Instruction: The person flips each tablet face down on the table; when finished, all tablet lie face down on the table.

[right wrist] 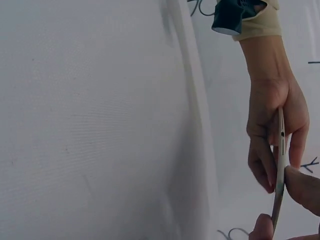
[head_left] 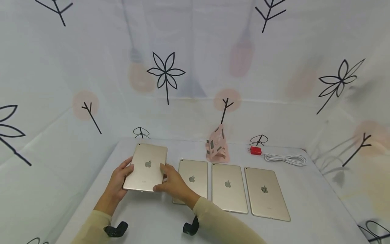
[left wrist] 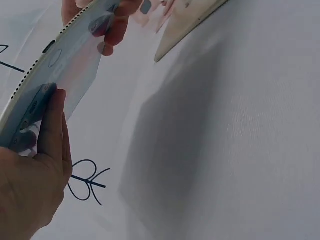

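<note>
A gold tablet (head_left: 143,178), its back with the apple logo facing up, is held above the table's left part by both hands. My left hand (head_left: 116,181) grips its left edge, thumb over the back. The right hand (head_left: 174,183) pinches the lower right side. In the left wrist view the tablet (left wrist: 75,55) shows its glossy screen, reflecting the left hand's fingers (left wrist: 52,125). Edge-on in the right wrist view, the tablet (right wrist: 280,150) sits between both hands. Three similar tablets lie back up to the right: one (head_left: 199,169) partly behind the right hand, a second (head_left: 230,196), a third (head_left: 268,203).
Behind the tablets stands a pink stand (head_left: 217,149) with grey pads. A red charger plug (head_left: 255,150) and a coiled white cable (head_left: 284,158) lie at the back right. Patterned white cloth (head_left: 192,118) walls the table (head_left: 310,210) in.
</note>
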